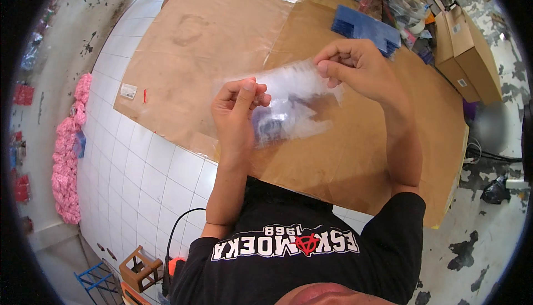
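Roughly at the middle of the view, a clear plastic bag (288, 102) is held up over a brown cardboard sheet (355, 155), and everything else is placed here by that sheet. Far to the left of the sheet, a heap of pink stuff (66, 149) is seen along the edge of the white tiled surface (139, 177). Just beside the sheet's left edge, a small white label (128, 90) and a thin red piece (145, 95) are laid on the tiles. Above the sheet's middle, the left hand (240, 105) is closed on the bag's left end, the thumb and fingers pinched together on the film. A dark bluish item (270, 124) is seen through the bag, just beside that hand; what it is cannot be told. Further right, the right hand (355, 63) is clamped on the bag's upper right edge, the film pinched between thumb and fingertips. The two hands are kept apart, with the bag stretched between them. On the sheet's far right part, behind the right hand, a stack of blue flat pieces (366, 27) is laid. Beyond the sheet's right edge, two brown cardboard boxes (466, 55) are set side by side.
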A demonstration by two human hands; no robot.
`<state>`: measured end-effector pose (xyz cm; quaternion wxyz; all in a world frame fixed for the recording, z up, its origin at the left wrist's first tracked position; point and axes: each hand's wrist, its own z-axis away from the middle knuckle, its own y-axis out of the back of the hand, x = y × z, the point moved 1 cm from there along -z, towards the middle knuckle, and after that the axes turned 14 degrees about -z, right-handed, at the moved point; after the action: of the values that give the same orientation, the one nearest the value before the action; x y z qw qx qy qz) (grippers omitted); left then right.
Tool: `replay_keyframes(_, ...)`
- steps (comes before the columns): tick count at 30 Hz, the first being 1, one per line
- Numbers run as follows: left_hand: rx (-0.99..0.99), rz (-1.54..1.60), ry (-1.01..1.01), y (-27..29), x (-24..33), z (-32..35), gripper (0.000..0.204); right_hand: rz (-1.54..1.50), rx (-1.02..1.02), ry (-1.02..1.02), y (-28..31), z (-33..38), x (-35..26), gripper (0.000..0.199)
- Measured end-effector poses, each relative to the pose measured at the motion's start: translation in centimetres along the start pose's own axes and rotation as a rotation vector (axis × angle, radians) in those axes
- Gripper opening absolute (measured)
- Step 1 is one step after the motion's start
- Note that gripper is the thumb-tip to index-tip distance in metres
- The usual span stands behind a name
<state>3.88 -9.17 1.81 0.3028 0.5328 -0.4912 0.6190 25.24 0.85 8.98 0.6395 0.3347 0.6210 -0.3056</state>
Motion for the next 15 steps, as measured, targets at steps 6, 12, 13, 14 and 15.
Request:
replay_keyframes(6,0.048,-0.001,-0.005,0.2,0.1,0.1,0.016,-0.037,0.107,0.085,0.1,-0.1,-0.5,0.015)
replay_keyframes(12,0.05,0.003,0.004,0.4,0.4,0.1,0.017,-0.046,0.098,0.116,0.2,-0.1,-0.4,0.015)
replay_keyframes(13,0.037,0.018,0.021,0.3,0.7,0.1,0.017,-0.045,0.094,0.114,0.2,-0.2,-0.3,0.015)
replay_keyframes(14,0.023,0.033,0.037,0.2,1.0,0.1,0.017,-0.044,0.091,0.112,0.1,-0.2,-0.2,0.016)
replay_keyframes(15,-0.004,0.012,0.067,0.1,1.2,0.1,0.016,-0.054,0.087,0.099,0.1,-0.2,-0.2,0.016)
